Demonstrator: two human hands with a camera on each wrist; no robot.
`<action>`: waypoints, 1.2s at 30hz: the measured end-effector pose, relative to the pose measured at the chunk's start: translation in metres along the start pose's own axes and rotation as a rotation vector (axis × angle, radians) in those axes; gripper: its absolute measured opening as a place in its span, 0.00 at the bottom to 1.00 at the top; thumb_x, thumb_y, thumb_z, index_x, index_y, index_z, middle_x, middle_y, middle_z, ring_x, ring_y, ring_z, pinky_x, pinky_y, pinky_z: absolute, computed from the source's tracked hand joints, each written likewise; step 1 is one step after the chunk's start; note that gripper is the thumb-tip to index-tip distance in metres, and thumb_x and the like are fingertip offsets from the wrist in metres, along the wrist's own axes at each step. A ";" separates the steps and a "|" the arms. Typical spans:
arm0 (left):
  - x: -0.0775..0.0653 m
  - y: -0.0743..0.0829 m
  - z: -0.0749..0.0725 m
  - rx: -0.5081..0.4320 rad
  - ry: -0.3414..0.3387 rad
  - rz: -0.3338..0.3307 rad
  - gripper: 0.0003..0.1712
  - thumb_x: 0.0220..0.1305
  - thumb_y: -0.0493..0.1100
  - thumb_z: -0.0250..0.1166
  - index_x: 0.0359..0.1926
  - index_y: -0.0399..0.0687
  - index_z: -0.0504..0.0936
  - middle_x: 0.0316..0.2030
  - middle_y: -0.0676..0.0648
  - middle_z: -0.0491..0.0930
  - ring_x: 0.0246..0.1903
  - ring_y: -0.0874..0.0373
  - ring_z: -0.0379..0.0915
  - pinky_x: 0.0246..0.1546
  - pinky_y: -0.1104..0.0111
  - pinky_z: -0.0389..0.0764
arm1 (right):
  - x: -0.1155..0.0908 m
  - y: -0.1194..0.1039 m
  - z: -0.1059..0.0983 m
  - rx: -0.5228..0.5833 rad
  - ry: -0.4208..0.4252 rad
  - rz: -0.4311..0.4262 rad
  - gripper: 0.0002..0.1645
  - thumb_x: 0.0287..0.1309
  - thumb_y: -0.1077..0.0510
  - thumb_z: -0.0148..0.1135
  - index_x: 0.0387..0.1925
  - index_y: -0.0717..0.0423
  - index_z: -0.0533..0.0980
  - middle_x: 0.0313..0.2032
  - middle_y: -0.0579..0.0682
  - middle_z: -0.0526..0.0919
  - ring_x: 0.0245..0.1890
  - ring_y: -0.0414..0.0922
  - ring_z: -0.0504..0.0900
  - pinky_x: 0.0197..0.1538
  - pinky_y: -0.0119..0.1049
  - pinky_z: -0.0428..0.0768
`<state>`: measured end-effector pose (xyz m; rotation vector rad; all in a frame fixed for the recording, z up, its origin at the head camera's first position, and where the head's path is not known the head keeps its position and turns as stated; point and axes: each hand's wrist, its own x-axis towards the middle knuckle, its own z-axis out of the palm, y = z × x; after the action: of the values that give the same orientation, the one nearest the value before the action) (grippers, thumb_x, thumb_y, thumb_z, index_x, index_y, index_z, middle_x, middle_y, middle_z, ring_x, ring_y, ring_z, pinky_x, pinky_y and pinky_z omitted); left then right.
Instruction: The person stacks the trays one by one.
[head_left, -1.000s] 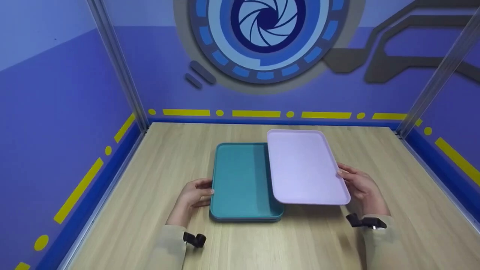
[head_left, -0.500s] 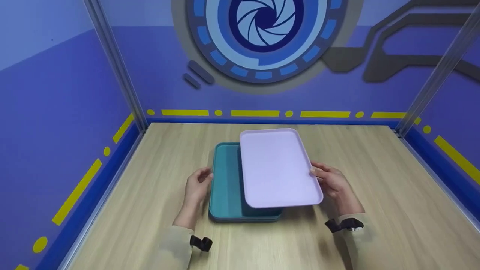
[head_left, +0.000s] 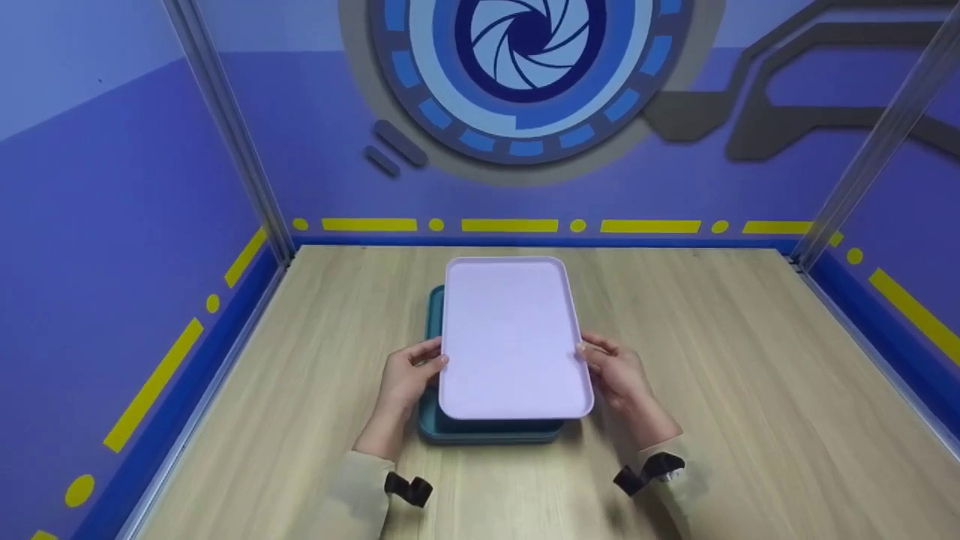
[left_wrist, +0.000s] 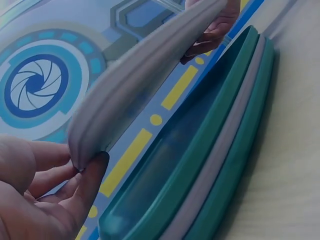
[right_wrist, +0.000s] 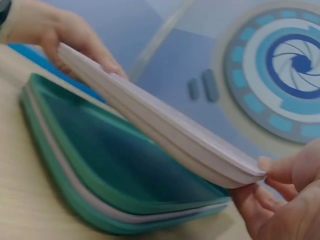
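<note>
A light pink rectangular tray [head_left: 514,337] is held level above a stack of trays, with a visible gap between them in both wrist views. My left hand [head_left: 409,379] pinches its left long edge, thumb on the rim and fingers beneath. On the opposite edge my right hand [head_left: 619,375] grips the same tray in a like way. Below, the stack's top tray [head_left: 433,420] is teal and mostly covered in the head view. From the left wrist view, a pink tray [left_wrist: 215,165] shows sandwiched between that one and a lower green tray [left_wrist: 250,150].
The stack stands on a wooden table [head_left: 712,360]. Blue printed walls [head_left: 112,262] enclose it at the back and both sides, with metal posts [head_left: 247,150] at the rear corners. Each wrist carries a black strap mount [head_left: 409,490].
The pink tray has moved left in my right hand, from beside the stack to over it. My left hand has left the teal tray's edge and now pinches the pink tray.
</note>
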<state>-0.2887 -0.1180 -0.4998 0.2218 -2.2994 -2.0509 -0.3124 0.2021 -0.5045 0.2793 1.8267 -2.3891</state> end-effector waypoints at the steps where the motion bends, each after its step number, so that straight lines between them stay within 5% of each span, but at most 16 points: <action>1: 0.001 0.000 -0.002 0.003 0.009 -0.012 0.22 0.67 0.33 0.68 0.61 0.35 0.81 0.55 0.34 0.84 0.48 0.53 0.82 0.49 0.61 0.87 | -0.001 0.003 0.003 -0.004 0.006 -0.012 0.27 0.69 0.67 0.60 0.67 0.69 0.69 0.29 0.41 0.87 0.28 0.34 0.84 0.35 0.28 0.84; 7: 0.007 -0.004 -0.014 0.018 0.052 -0.071 0.21 0.66 0.30 0.66 0.60 0.34 0.83 0.54 0.34 0.84 0.51 0.51 0.81 0.56 0.57 0.85 | -0.002 0.017 0.015 -0.043 -0.029 -0.091 0.29 0.69 0.69 0.59 0.68 0.75 0.68 0.37 0.45 0.87 0.34 0.35 0.85 0.40 0.27 0.85; 17: 0.007 -0.008 -0.020 0.056 0.063 -0.045 0.20 0.62 0.25 0.65 0.56 0.27 0.83 0.50 0.31 0.85 0.47 0.50 0.81 0.46 0.66 0.86 | -0.004 0.027 0.019 -0.296 -0.003 -0.162 0.26 0.65 0.67 0.64 0.64 0.68 0.75 0.57 0.65 0.82 0.45 0.38 0.82 0.45 0.25 0.84; 36: 0.006 -0.012 -0.023 0.257 0.051 -0.013 0.17 0.59 0.27 0.67 0.51 0.28 0.86 0.42 0.36 0.86 0.44 0.48 0.82 0.44 0.63 0.85 | -0.001 0.037 0.019 -0.375 0.042 -0.153 0.24 0.62 0.70 0.65 0.60 0.73 0.77 0.31 0.46 0.79 0.27 0.36 0.76 0.27 0.27 0.78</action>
<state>-0.2905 -0.1426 -0.5089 0.2974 -2.5303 -1.7284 -0.3055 0.1739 -0.5342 0.1552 2.3397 -2.0786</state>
